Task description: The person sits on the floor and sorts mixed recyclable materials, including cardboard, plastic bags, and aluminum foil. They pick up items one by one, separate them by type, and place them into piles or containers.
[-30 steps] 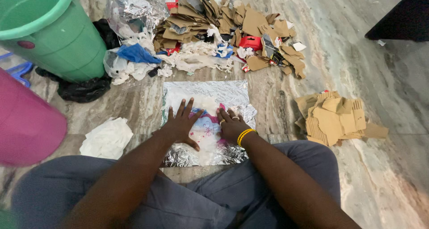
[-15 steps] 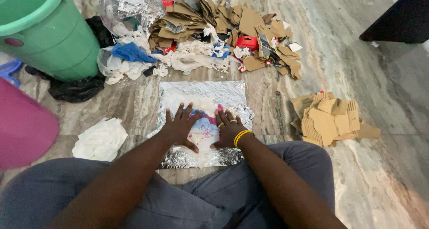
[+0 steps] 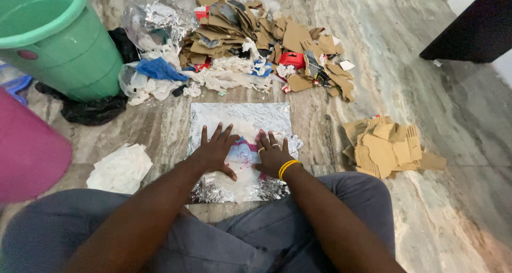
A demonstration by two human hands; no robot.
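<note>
Foil sheet (image 3: 240, 115) is lying flat on marble floor (image 3: 405, 81), long axis running away from the person; left hand (image 3: 216, 150) and right hand (image 3: 273, 154) are pressing it, fingers spread, grasping nothing.

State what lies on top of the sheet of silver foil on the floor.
On the foil sheet lies a white plastic piece with pink and blue print. The left hand and the right hand press flat on it, hiding the parts beneath the palms.
</note>
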